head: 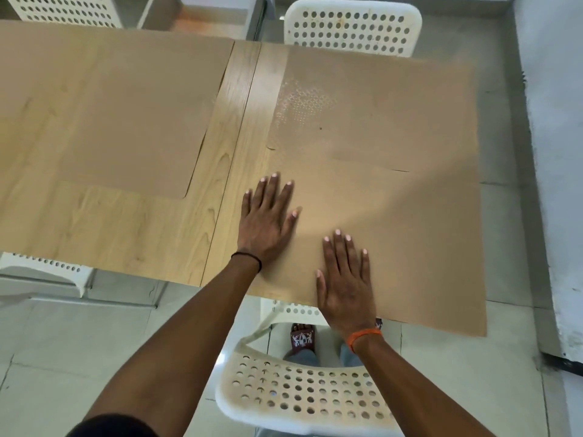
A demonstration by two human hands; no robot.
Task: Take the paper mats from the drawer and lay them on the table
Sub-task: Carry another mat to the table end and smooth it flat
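The brown paper mat [394,197] being laid lies at the right end of the table [132,234], and it is larger than the space there: its right side and its near right corner hang out past the table's edges, over the floor. A second sheet seems to sit under or against it toward the far edge, where a faint seam crosses the paper, though I cannot tell if that is a fold or another mat. Both hands are flat on it with fingers straight, gripping nothing: the left hand [266,219] presses at the mat's left border, partly on bare wood, and the right hand [345,279] presses close to the near edge. Another mat [120,115] already lies over the left part of the table, a strip of bare wood between the two.

This looks like the smoothing and squaring step. The next move, I judge, calls for sliding the sheet leftward and away from the near edge so it rests on the wood.

A white perforated chair [303,395] stands at the near edge, another chair [353,26] at the far one.
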